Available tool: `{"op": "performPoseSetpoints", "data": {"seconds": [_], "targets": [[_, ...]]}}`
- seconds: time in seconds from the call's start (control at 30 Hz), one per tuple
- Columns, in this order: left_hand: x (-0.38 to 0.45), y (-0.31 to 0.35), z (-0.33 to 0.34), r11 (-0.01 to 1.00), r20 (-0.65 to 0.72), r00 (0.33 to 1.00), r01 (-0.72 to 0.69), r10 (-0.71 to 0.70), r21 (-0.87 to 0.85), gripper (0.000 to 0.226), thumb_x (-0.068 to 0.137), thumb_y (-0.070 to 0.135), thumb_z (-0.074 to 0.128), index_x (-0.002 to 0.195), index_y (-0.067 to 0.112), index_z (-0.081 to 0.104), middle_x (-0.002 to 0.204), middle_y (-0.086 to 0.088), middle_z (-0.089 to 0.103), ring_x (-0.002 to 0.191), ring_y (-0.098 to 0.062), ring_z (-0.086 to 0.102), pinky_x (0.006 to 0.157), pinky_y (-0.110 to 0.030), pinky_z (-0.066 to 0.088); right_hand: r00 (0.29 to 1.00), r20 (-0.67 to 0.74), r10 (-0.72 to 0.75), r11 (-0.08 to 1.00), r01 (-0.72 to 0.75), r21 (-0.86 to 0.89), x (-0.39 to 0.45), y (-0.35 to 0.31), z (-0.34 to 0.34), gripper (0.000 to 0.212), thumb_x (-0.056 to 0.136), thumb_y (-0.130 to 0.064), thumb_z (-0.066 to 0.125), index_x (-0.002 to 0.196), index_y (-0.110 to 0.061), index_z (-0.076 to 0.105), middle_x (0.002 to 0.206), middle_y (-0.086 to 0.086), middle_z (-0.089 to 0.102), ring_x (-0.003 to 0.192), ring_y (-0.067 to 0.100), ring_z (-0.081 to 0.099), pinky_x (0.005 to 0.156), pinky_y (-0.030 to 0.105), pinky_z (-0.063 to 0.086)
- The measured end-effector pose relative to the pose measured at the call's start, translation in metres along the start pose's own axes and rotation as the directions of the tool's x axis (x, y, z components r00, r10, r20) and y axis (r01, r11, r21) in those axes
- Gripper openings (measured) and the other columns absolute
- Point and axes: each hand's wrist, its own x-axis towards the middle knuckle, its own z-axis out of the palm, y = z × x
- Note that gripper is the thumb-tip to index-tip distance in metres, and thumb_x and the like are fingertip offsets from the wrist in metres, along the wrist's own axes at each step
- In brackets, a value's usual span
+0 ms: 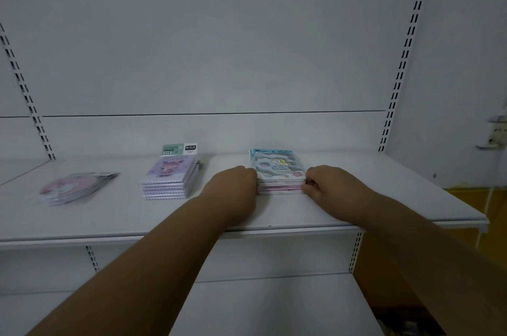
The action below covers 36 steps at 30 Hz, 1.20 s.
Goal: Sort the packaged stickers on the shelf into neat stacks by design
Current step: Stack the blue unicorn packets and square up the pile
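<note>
Three piles of packaged stickers lie on the white shelf (370, 198). A stack with a pale blue cartoon design (278, 168) sits at centre right. My left hand (233, 187) presses against its left side and my right hand (326, 184) against its right side, fingers curled on the edges. A neat purple stack with a green header card (170, 176) stands to the left. Far left lies a looser pile of round pink packs (74, 187), blurred.
The white back panel rises behind the shelf, with slotted uprights (403, 69) on both sides. A lower shelf (260, 305) lies beneath my forearms. A yellow surface (493, 201) shows past the shelf's right end.
</note>
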Motion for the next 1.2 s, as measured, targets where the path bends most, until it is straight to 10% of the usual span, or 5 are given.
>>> {"op": "performPoseSetpoints", "data": {"seconds": [0.6, 0.8, 1.2], "targets": [[-0.001, -0.001, 0.001, 0.998, -0.031, 0.999, 0.029, -0.030, -0.047, 0.015, 0.095, 0.029, 0.045, 0.082, 0.021, 0.047, 0.081, 0.001, 0.050, 0.068, -0.013, 0.045, 0.057, -0.025, 0.032, 0.998, 0.032, 0.058, 0.998, -0.059, 0.018, 0.000, 0.005, -0.004, 0.016, 0.091, -0.032, 0.058, 0.086, -0.018, 0.063, 0.076, -0.007, 0.056, 0.074, 0.013, 0.051, 0.062, 0.026, 0.034], [0.021, -0.013, -0.011, 0.983, 0.067, 0.988, 0.145, -0.138, -0.113, 0.031, 0.098, 0.024, 0.038, 0.110, 0.005, 0.059, 0.109, -0.016, 0.063, 0.094, -0.029, 0.058, 0.075, -0.033, 0.044, 0.945, 0.099, 0.311, 0.810, -0.318, 0.493, 0.026, 0.015, -0.024, 0.028, 0.096, -0.016, 0.047, 0.077, -0.010, 0.067, 0.069, 0.005, 0.066, 0.049, 0.012, 0.054, 0.047, 0.020, 0.042], [0.047, -0.005, -0.008, 0.999, 0.208, 0.978, 0.032, -0.025, -0.034, 0.035, 0.098, 0.020, 0.044, 0.124, 0.002, 0.059, 0.122, -0.016, 0.060, 0.111, -0.030, 0.057, 0.095, -0.036, 0.044, 0.970, 0.092, 0.227, 0.956, -0.240, 0.172, 0.063, 0.013, 0.005, 0.037, 0.100, -0.039, 0.037, 0.068, -0.024, 0.048, 0.078, -0.003, 0.051, 0.077, 0.017, 0.049, 0.067, 0.030, 0.034]]}}
